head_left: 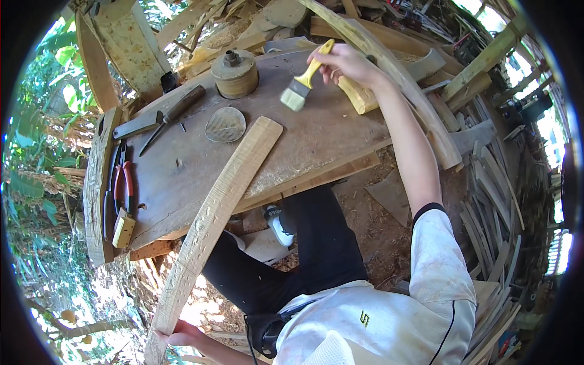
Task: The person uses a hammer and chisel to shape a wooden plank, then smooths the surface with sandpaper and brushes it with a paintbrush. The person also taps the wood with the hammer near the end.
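Observation:
My right hand (348, 66) grips the yellow handle of a flat paintbrush (296, 92) above the workbench, its pale bristles pointing down and to the left. My left hand (182, 336) is closed on the near end of a long, slightly curved wooden strip (210, 207). The strip's far end rests over the bench, and small notches or marks run along its face. Just left of that far end lies a round wooden disc (225, 125). A wooden mallet head (235, 74) with a short stub on top stands farther back.
On the bench's left lie a chisel (173, 112), red-handled pliers (124, 182) and a small wooden block (123, 229). A wood piece (359, 96) lies beside my right hand. Long planks (389, 67) bound the bench at right. Wood scraps (486, 182) are heaped on the ground.

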Demonstrator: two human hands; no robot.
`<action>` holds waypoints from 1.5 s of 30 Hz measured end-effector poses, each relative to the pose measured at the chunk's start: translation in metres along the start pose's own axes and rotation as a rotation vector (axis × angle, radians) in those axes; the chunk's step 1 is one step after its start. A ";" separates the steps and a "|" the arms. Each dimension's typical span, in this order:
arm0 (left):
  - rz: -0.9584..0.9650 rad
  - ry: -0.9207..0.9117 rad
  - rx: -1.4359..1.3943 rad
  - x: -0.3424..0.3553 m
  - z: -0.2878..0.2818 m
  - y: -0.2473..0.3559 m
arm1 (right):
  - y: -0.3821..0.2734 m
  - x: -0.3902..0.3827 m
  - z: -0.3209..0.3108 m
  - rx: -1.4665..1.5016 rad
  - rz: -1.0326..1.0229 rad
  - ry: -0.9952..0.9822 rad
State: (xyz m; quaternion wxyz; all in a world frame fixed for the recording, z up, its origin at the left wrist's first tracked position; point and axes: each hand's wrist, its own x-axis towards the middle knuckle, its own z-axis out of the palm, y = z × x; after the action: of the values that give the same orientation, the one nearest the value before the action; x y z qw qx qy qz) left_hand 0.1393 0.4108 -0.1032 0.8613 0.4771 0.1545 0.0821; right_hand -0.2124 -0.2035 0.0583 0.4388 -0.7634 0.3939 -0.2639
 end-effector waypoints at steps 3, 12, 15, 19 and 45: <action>-0.022 0.005 0.009 -0.001 0.003 -0.005 | 0.014 0.015 0.003 -0.116 -0.024 0.277; -0.036 0.010 0.002 -0.001 0.004 -0.008 | 0.014 0.029 -0.010 -0.243 -0.150 0.343; -0.018 0.009 0.000 0.005 -0.003 -0.001 | -0.006 0.018 -0.001 -0.113 -0.148 0.179; -0.011 -0.003 0.017 0.004 -0.001 -0.005 | -0.015 -0.029 -0.006 -0.227 -0.028 0.038; 0.024 -0.049 0.047 0.010 0.012 -0.024 | 0.009 -0.239 -0.067 -0.546 0.163 0.623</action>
State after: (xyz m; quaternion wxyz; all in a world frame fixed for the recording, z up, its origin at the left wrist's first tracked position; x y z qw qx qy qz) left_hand 0.1526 0.3915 -0.1199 0.8524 0.5008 0.1293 0.0772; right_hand -0.3975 -0.0379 0.0682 0.0998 -0.7017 0.6221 -0.3327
